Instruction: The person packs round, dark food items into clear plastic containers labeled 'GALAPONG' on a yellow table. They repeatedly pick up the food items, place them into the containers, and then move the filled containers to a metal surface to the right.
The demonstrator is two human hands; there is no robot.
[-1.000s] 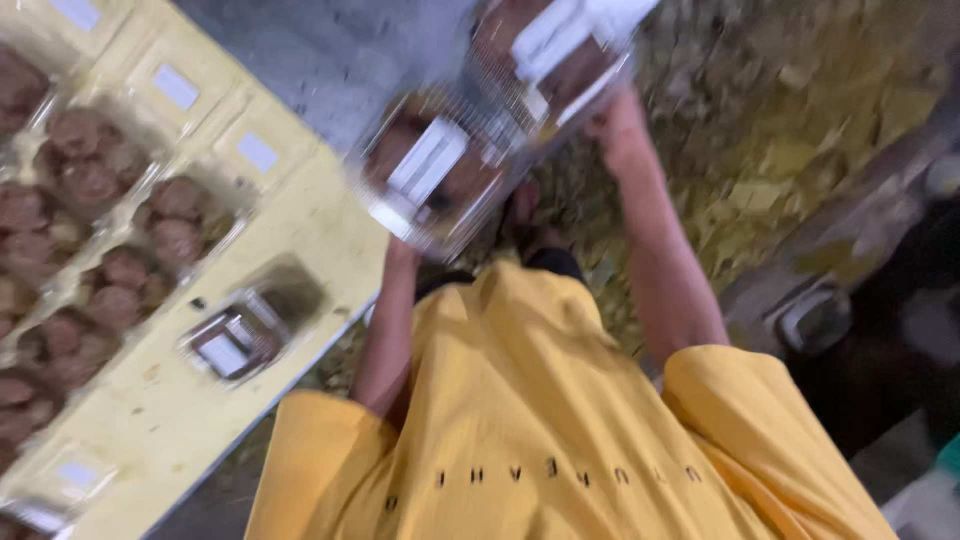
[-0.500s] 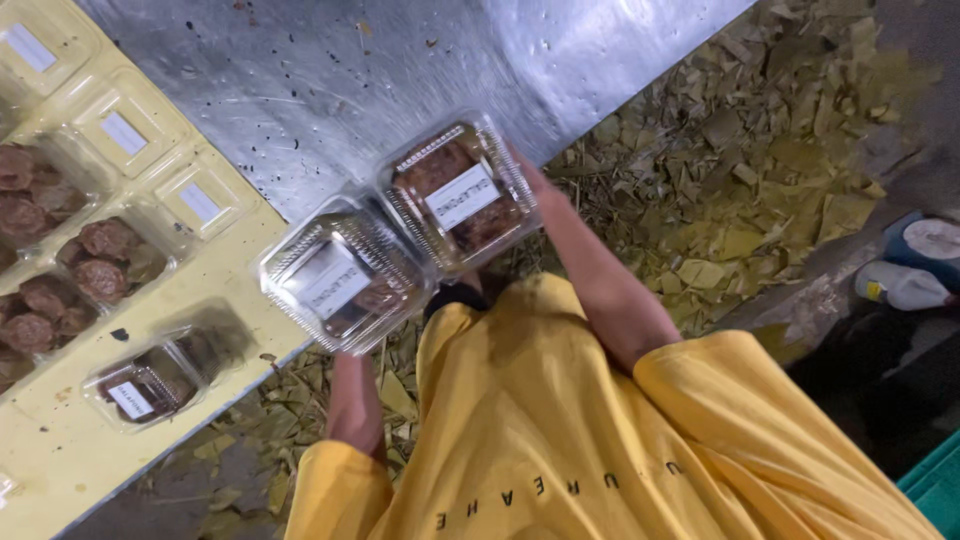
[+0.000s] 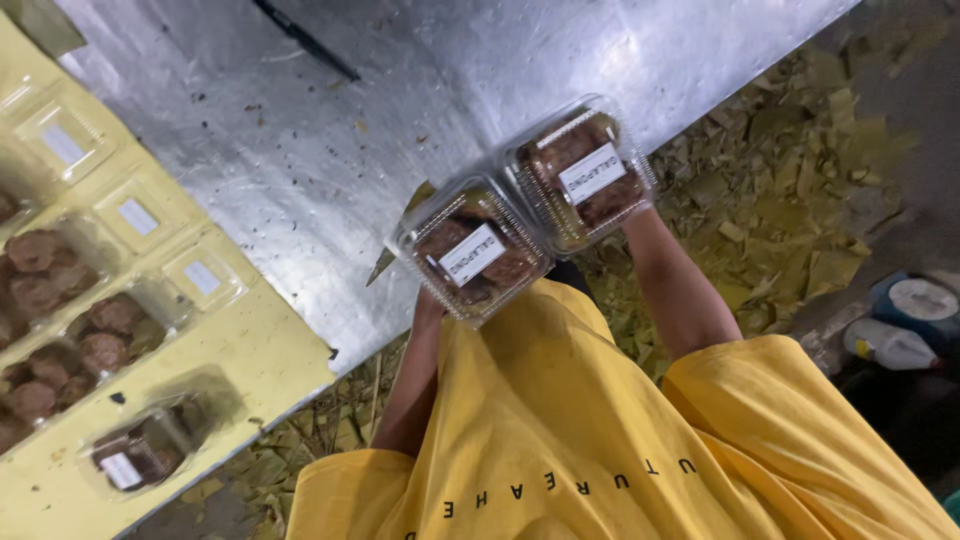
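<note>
Head view shows me holding two clear clamshell boxes of brown cakes side by side above the metal worktop (image 3: 300, 150), left hand gripping the left box (image 3: 470, 250) from beneath, right hand gripping the right box (image 3: 582, 172), both hands hidden under them.

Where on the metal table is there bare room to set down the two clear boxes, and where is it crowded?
Bare room: the wide metal table between the yellow sheet and the table's floor-side edge, except the dark stick near the top. Crowded: the yellow sheet, lined with clear boxes of brown pieces. Each held box hides its hand.
</note>
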